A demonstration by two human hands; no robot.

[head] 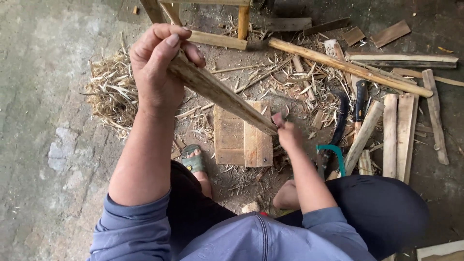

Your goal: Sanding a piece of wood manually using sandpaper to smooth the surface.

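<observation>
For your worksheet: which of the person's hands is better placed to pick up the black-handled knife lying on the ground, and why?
The right hand. It sits low at the stick's lower end, close to the black-handled knife on its side. The left hand grips the stick's raised upper end, farther away.

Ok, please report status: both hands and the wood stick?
Left hand gripping wooden stick at upper end. Right hand at its lower end, over wooden block. Nothing blocking.
</observation>
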